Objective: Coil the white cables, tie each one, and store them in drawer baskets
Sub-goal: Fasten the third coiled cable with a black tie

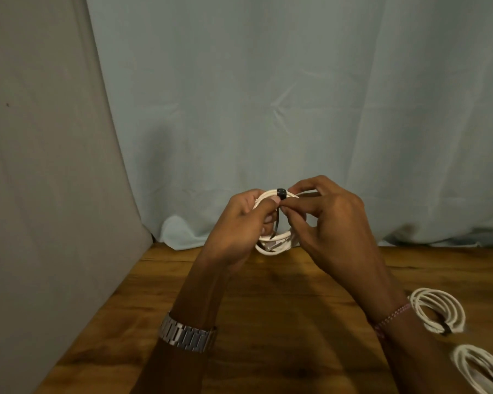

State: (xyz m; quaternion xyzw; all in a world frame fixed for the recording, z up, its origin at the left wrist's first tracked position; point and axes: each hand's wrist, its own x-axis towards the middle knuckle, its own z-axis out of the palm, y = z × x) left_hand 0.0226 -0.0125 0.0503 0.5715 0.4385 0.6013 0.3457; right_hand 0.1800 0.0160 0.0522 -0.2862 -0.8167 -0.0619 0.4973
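Note:
I hold a coiled white cable (276,242) upright above the wooden table (268,308), in the middle of the view. My left hand (239,226) grips the coil's left side. A black tie (281,193) wraps the top of the coil, and its loose tail hangs down inside the loop. My right hand (322,220) pinches the tie just below the wrap, thumb and forefinger together. My hands hide much of the coil.
Two more coiled white cables lie on the table at the right: one (437,309) bound with a black tie, another (480,368) cut off by the frame's corner. A pale blue cloth (296,109) hangs behind the table and a grey cloth (40,194) at the left.

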